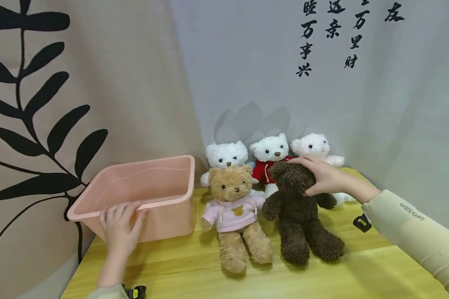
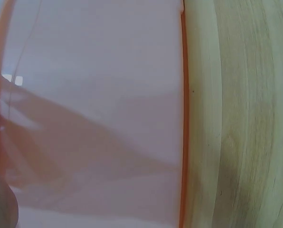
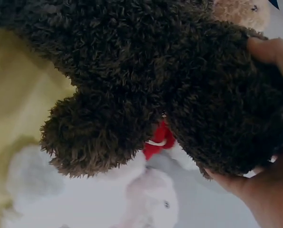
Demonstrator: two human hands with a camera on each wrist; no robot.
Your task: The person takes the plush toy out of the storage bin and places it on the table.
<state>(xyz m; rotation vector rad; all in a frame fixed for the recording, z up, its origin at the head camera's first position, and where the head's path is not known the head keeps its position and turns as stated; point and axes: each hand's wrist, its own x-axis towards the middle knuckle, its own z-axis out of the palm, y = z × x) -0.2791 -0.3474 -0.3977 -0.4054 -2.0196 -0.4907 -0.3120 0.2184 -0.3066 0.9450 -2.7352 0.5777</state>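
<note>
My right hand [image 1: 327, 176] holds a dark brown teddy bear [image 1: 297, 216] by its head, thumb on one side and fingers over the top. The bear is upright, legs toward me; its face is hidden in the right wrist view. At the left, my left hand [image 1: 120, 228] grips the near rim of a pink plastic bin [image 1: 172, 220], fingers hooked over the edge. The bin's smooth outer wall [image 2: 103, 95] fills most of the left wrist view. Beside the brown bear sits a tan teddy bear [image 1: 230, 187] in a pale pink hoodie.
Behind stand a white bear [image 1: 226, 154] at left, a white bear in red [image 1: 272, 148] and another white bear [image 1: 310, 145] at right, all partly covered. They are on a yellow wood-grain table [image 1: 187, 270] against a printed curtain [image 1: 247, 62].
</note>
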